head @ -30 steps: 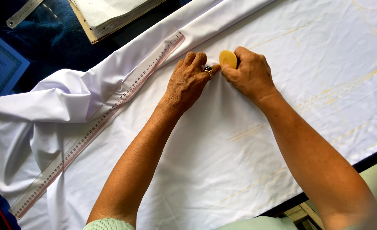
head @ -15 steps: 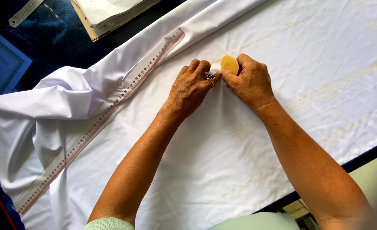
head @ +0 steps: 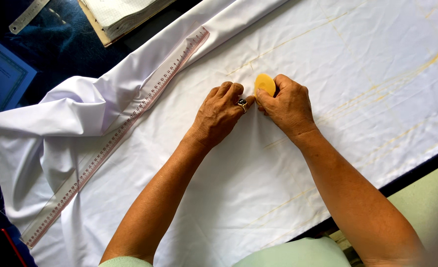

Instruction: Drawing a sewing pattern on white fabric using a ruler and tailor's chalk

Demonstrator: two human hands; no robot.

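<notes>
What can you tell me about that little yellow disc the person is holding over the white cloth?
The yellow disc is small, flat and rounded, waxy-looking like tailor's chalk. The right hand pinches its lower part, so only the upper half shows, standing on edge against the white fabric. The left hand presses the cloth right beside it. Faint yellow lines of the same colour cross the fabric.

Cloth, chalk, plastic, metal and paper on a work table

A smooth white cloth [head: 219, 198] with a faint sheen is spread flat and bunched into soft folds at nine o'clock; matt yellow lines are drawn on it. A matt, waxy-looking yellow chalk disc [head: 265, 83] is pinched in the right hand [head: 285, 104]. A shiny metal ring [head: 242, 103] is worn on the left hand [head: 219, 112]. A clear plastic ruler [head: 115, 141] is laid across the cloth. A dull metal ruler [head: 28, 16] and a paper notebook [head: 125, 12] are seen at eleven o'clock.
</notes>
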